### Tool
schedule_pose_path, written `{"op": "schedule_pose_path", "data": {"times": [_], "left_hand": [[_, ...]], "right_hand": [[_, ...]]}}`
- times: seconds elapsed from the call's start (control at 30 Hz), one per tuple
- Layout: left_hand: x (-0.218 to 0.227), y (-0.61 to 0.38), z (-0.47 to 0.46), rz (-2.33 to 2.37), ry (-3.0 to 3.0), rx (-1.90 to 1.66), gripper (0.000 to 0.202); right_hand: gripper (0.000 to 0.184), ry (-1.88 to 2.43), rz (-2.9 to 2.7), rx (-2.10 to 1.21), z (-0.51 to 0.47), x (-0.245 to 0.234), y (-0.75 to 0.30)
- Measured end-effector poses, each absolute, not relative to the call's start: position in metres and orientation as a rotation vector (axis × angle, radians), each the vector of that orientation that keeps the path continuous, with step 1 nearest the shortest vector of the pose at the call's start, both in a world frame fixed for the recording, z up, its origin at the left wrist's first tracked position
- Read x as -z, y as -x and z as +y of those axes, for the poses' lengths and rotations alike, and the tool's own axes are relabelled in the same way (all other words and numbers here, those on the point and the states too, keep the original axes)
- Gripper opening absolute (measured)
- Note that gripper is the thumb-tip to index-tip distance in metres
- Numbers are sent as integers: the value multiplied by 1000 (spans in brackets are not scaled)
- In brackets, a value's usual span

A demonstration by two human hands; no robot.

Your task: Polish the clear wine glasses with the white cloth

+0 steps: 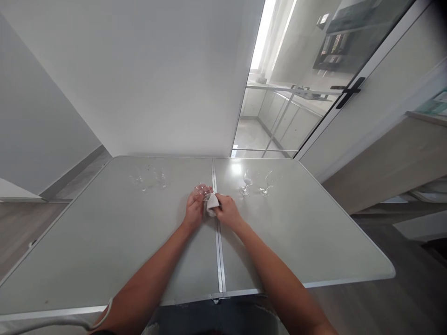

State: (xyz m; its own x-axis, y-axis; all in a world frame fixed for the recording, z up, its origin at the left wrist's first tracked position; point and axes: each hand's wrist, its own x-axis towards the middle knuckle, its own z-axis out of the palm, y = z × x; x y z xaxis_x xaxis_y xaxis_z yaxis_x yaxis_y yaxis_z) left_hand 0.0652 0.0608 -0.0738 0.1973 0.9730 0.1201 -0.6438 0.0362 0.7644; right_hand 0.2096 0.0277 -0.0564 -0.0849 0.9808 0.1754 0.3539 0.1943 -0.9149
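Observation:
Over the table's middle seam, my left hand (196,204) is wrapped round the bowl of a clear stemmed glass (203,190), which is tilted. My right hand (226,209) grips a white cloth (212,204) and presses it against the glass's lower end, so the stem and foot are mostly hidden. To the right stand two more clear stemmed glasses, the nearer one (245,182) and another (266,184) beside it. On the left half are further clear glasses (161,177), faint against the tabletop.
The pale folding table (139,251) has a metal edge and a metal seam down its centre. A white wall (167,93) rises behind it. At the right back is a glass door with a black handle (349,92). A pale cable (104,314) crosses my left forearm.

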Motion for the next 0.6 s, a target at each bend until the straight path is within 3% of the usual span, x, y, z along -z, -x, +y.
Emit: {"op": "schedule_pose_path", "data": {"times": [0.1, 0.2, 0.37, 0.43, 0.6], "left_hand": [[73, -67, 59, 481, -803, -1277, 51], [73, -68, 59, 466, -811, -1260, 54], [74, -65, 65, 489, -842, -1318, 47], [74, -63, 65, 499, -846, -1324, 48], [73, -65, 60, 458, -825, -1251, 49]], "right_hand": [[17, 1120, -1382, -1316, 30, 62, -209], [21, 1057, -1302, -1427, 31, 63, -211], [9, 1337, -1721, -706, 27, 52, -214], [6, 1377, -1771, -590, 27, 50, -213], [17, 1127, -1274, -1419, 30, 56, -209]]}}
